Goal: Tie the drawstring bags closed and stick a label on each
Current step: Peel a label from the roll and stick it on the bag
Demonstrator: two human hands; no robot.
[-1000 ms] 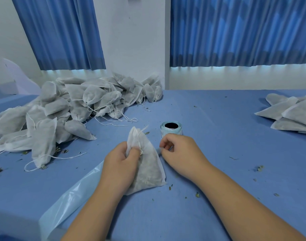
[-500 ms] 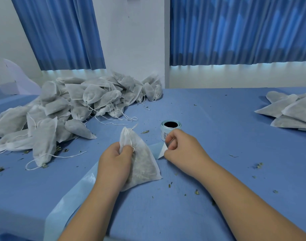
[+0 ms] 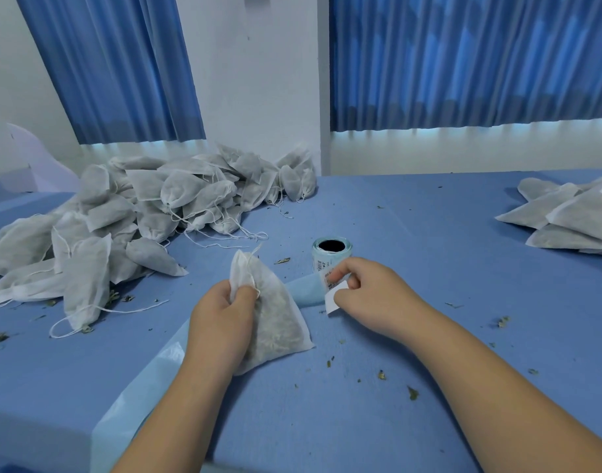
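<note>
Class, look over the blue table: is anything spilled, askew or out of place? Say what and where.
Yes. Dried green crumbs lie spilled across the table, mostly near the bag the left hand grips and beside the pile of bags. Blue backing strip trails off the near edge.

Label coming off: a white label [image 3: 335, 298] has been peeled farther from the blue backing strip [image 3: 303, 293] by the right hand [image 3: 374, 298], where a second earlier no label was seen lifted beside the roll [image 3: 328, 257].
</note>
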